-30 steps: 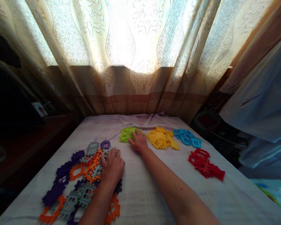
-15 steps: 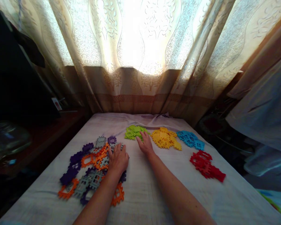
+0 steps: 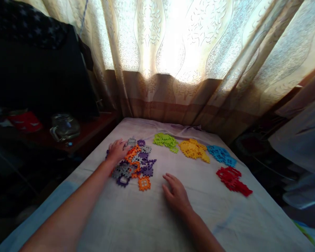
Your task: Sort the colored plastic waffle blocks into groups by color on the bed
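A mixed pile of orange, purple and grey toothed plastic pieces (image 3: 136, 161) lies on the left of the sheet. Over its left edge rests my left hand (image 3: 118, 151), fingers spread, touching the pieces. My right hand (image 3: 176, 194) is right of the pile above bare sheet, fingers apart and nothing in it. Farther back are a green heap (image 3: 165, 140) and a yellow heap (image 3: 193, 149). A blue heap (image 3: 222, 155) and a red heap (image 3: 233, 181) lie on the right.
The pieces lie on a pale sheet (image 3: 136, 217). Behind hangs a patterned curtain (image 3: 168, 87). To the left, a glass jug (image 3: 65, 126) and a red packet (image 3: 26, 121) stand by a large dark screen (image 3: 42, 77). White cloth hangs at right.
The view has turned left. My left hand has moved to the far left side of the mixed pile. My right hand has drawn back from the green heap toward me.
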Available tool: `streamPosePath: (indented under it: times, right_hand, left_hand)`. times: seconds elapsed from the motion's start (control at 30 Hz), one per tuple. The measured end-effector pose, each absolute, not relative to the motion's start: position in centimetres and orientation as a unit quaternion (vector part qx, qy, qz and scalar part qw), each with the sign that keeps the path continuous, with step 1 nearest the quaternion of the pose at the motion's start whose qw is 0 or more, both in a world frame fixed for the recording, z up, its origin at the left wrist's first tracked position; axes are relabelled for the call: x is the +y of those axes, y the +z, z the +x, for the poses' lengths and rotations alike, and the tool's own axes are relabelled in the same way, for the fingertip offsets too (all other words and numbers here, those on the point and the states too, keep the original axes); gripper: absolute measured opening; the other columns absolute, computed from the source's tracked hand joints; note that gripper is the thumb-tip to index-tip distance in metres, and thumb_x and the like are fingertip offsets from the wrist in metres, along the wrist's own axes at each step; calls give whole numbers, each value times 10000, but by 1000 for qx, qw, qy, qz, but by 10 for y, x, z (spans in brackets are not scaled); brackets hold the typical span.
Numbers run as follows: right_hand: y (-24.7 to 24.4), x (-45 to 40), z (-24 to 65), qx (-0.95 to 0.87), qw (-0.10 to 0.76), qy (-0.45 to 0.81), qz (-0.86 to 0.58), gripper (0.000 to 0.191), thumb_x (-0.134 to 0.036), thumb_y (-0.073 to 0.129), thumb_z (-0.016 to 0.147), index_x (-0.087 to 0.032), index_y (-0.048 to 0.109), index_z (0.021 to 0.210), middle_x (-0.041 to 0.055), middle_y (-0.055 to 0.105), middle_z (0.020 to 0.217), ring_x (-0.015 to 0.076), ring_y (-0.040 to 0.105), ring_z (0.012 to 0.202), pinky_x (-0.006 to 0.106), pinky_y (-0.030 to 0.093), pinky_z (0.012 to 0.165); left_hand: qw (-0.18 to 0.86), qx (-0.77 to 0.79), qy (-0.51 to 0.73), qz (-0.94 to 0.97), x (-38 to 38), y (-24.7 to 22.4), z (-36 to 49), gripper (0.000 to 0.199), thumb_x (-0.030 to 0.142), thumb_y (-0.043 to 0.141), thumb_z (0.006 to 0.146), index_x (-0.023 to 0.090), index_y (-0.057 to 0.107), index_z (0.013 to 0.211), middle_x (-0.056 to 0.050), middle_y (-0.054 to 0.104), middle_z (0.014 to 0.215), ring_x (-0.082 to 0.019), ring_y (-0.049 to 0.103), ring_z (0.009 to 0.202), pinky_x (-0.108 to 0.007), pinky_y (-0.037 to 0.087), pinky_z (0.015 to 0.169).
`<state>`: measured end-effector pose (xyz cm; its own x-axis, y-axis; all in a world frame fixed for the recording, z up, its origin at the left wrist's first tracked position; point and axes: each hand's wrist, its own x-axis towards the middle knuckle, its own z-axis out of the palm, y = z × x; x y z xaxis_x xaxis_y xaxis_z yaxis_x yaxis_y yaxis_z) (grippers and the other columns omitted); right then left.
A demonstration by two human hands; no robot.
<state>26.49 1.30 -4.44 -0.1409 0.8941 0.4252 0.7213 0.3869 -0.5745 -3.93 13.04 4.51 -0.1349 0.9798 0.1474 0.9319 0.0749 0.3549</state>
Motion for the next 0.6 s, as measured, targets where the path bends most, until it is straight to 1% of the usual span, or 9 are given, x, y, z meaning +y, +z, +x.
streamPosePath:
  times: [0.03,0.07,0.1,0.13,0.2,0.3,0.4,0.47,0.6]
  right_hand:
    - [-43,4,258,-751,364,119,-537,400,-287,526,829,-188,667,1189,126,645,1254,252,593,1168,448,476,1017]
    - [-41,-5,250,-755,360,120,-534,409,-280,527,827,-191,659,1204,125,636,1269,252,586,1179,449,475,1018]
    - [-40,-14,242,-758,358,118,-532,416,-272,529,825,-196,654,1214,125,631,1278,252,580,1186,451,475,1018]
    - [-40,-21,235,-761,357,114,-530,419,-263,532,822,-201,651,1219,125,628,1281,254,576,1191,455,471,1021]
    - [-39,-33,224,-768,354,97,-525,419,-242,538,815,-218,651,1218,120,627,1281,258,566,1202,472,452,1038]
    - [-40,-43,218,-777,352,75,-517,409,-220,538,813,-235,659,1203,112,631,1273,260,560,1205,487,432,1053]
    - [-41,-46,222,-768,363,73,-523,378,-225,516,829,-210,676,1171,121,648,1243,252,582,1166,458,459,1022]
    - [-41,-47,224,-758,371,76,-531,362,-234,505,837,-188,688,1145,127,660,1219,249,594,1144,442,469,1006]
    - [-35,-46,225,-753,362,93,-541,346,-224,516,823,-176,698,1114,110,682,1180,238,598,1128,409,447,1013]
  left_hand:
    - [58,757,180,625,120,44,-59,538,462,447,889,171,547,1330,-168,397,1509,-343,282,1427,-569,184,1147]
    - [57,780,174,598,108,42,-76,573,479,428,885,151,530,1343,-200,387,1507,-377,274,1425,-621,175,1123]
    - [62,796,168,578,97,38,-89,594,490,407,885,135,521,1348,-228,400,1489,-403,306,1404,-665,193,1089]
    - [69,803,162,569,87,34,-98,602,492,405,881,126,522,1344,-241,416,1474,-410,329,1390,-679,205,1074]
    - [79,798,161,575,72,25,-103,588,487,413,876,141,530,1337,-213,441,1469,-370,346,1393,-641,200,1100]
    - [85,771,175,606,59,13,-86,553,478,442,870,180,542,1325,-151,468,1469,-294,365,1398,-546,206,1143]
    - [81,753,206,620,50,5,-62,554,466,461,872,152,543,1321,-164,475,1459,-285,383,1387,-518,219,1150]
    - [76,746,235,618,42,1,-50,542,448,454,884,144,538,1325,-171,473,1458,-277,398,1378,-490,254,1146]
    - [68,737,310,597,20,-8,-41,508,409,389,925,142,529,1333,-160,461,1467,-229,429,1361,-382,339,1125]
